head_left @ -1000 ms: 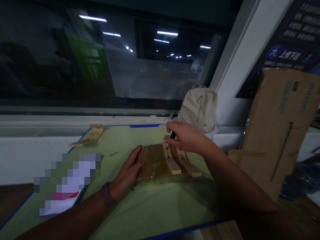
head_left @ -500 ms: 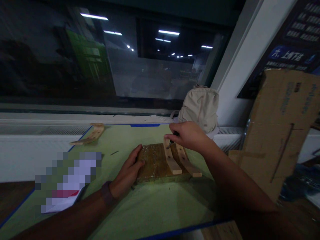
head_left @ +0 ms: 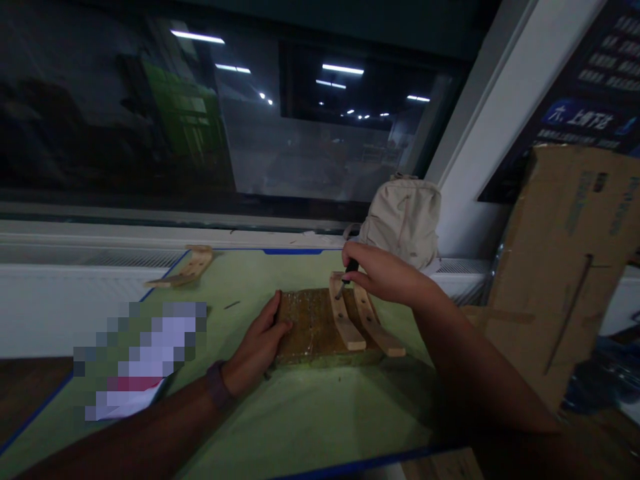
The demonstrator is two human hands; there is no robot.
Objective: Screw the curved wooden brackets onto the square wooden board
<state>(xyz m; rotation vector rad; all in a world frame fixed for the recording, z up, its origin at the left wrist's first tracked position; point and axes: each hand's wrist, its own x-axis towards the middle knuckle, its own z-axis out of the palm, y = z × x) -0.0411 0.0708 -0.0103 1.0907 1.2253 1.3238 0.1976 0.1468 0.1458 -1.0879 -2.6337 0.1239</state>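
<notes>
A brown wooden board (head_left: 303, 327) lies on the green-topped table, and my left hand (head_left: 263, 333) grips its left edge with the thumb on top. Two curved wooden strips with holes, a left strip (head_left: 345, 325) and a right strip (head_left: 375, 327), rest across the board's right part. My right hand (head_left: 377, 270) is closed round the black handle of a screwdriver (head_left: 351, 268). The tool is tilted, its shaft pointing down to the upper hole of the left strip. Whether a screw sits in that hole is too small to tell.
Another curved wooden strip (head_left: 187, 269) lies at the table's far left corner. Papers (head_left: 135, 393), partly pixelated, are left of my forearm. A beige backpack (head_left: 403, 217) leans by the window behind the table, and a large cardboard sheet (head_left: 560, 267) stands at the right.
My right hand has tipped and shifted slightly, so more of the screwdriver's handle and shaft shows. The board, strips and left hand keep their places; the view has shifted a little.
</notes>
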